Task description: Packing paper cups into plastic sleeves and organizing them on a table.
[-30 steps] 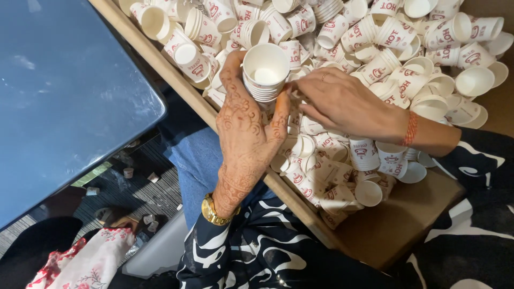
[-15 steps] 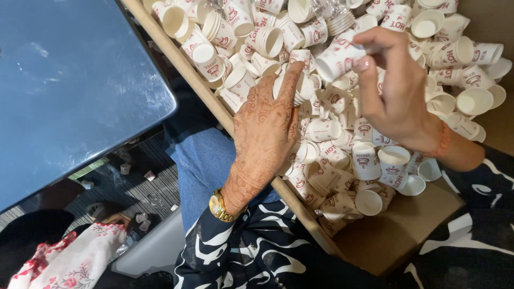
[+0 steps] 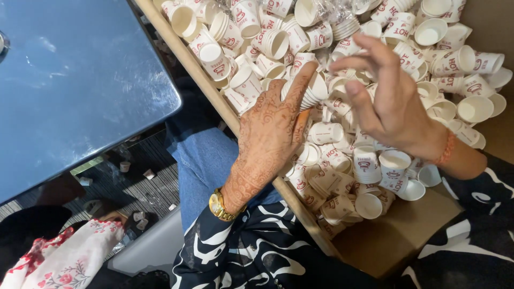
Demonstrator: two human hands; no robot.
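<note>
A large cardboard box (image 3: 399, 235) holds a heap of several small white paper cups (image 3: 369, 160) with red print. My left hand (image 3: 270, 136), patterned with henna and wearing a gold watch, reaches over the box's wooden-looking edge and wraps around a stack of nested cups (image 3: 313, 92) lying on its side. My right hand (image 3: 388, 104), with an orange thread at the wrist, hovers just right of that stack with fingers spread; nothing shows between them. Part of the stack is hidden under my left fingers.
A blue-grey tabletop (image 3: 75, 80) fills the upper left. Below it a dark striped floor (image 3: 115, 187) carries a few stray cups (image 3: 124, 166). A white floral cloth (image 3: 64, 257) lies at the bottom left. My jeans-clad knee (image 3: 201, 163) presses against the box's edge (image 3: 214, 91).
A second ago my left hand held the stack upright. My right hand lifted a single cup from the heap; now that cup is gone from its fingers and the stack lies tilted.
</note>
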